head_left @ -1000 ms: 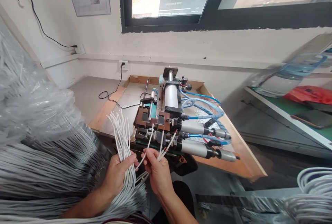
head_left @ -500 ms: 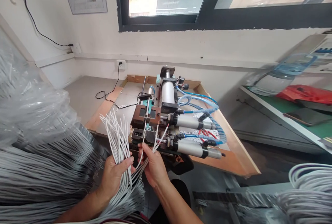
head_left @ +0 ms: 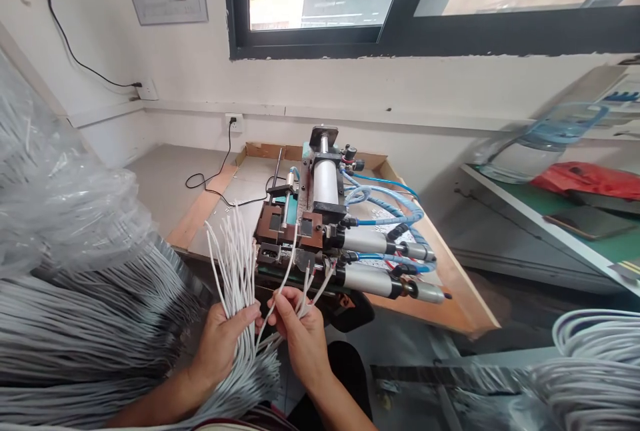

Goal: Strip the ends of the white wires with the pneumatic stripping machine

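A fanned bundle of white cables (head_left: 239,271) stands upright in my left hand (head_left: 220,341), whose fingers wrap round it below the loose ends. Close beside it on the right, my right hand (head_left: 300,331) is closed on a few separate white cables. One of these, pinched between thumb and fingers, reaches up to the brown jaws (head_left: 311,230) of a pneumatic machine; whether the jaws touch it I cannot tell. Silver cylinders (head_left: 367,280) lie on the machine's right side, with blue air hoses (head_left: 413,208) behind them.
Grey cables (head_left: 90,338) and clear plastic wrap (head_left: 65,211) fill the left side. The machine stands in a shallow wooden tray (head_left: 463,291). At right are coiled cables (head_left: 590,371) and a green-topped shelf (head_left: 610,244) with a water bottle (head_left: 550,141).
My right hand has moved slightly down and right, drawing its cables lower against the machine. The two silver cylinders' right ends have shifted outward, and the brown jaw parts have changed position.
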The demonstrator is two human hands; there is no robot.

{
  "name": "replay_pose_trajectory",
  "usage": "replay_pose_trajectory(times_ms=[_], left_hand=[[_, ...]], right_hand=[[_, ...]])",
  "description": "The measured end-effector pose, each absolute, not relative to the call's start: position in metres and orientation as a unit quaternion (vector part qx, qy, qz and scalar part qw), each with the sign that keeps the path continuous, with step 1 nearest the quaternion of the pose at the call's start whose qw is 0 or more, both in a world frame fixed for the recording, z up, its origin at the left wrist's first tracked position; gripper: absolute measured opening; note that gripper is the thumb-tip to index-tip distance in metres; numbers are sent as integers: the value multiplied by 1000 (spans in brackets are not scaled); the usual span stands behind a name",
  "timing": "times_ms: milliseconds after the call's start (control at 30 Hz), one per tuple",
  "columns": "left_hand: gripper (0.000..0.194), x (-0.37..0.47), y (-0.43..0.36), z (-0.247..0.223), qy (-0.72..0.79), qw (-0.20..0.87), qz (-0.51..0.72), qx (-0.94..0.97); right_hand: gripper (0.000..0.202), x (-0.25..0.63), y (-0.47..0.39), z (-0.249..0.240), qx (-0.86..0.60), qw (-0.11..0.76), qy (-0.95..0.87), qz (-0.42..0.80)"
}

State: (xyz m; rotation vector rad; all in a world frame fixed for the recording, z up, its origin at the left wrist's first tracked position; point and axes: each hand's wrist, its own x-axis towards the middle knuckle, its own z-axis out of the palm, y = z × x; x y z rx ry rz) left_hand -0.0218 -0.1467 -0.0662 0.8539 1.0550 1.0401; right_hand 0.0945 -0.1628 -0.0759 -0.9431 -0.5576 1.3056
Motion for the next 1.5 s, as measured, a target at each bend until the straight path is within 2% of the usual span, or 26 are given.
replay_pose_trajectory(times_ms=[333, 567, 867, 1033, 1200, 1500], left_hand=[[22, -23, -146, -68, 511, 657, 463, 304], [20, -23, -145, -69, 504, 655, 467, 314], [13, -23, -147, -73, 470, 651, 468, 369], [9, -21, -147, -70, 458, 654, 447, 404], [16, -19, -142, -67, 466, 655, 478, 354], [21, -17, -136, -66, 474, 675, 472, 312]], right_hand=[[25, 99, -162, -88, -453, 640, -221, 580], [25, 101, -153, -78, -461, 609, -205, 613], [27, 101, -153, -78, -438, 577, -281, 629], [19, 94, -159, -77, -402, 628, -273, 608], [24, 98, -153, -84, -449, 673, -195, 554], [27, 99, -132, -68, -429, 670, -59, 604]])
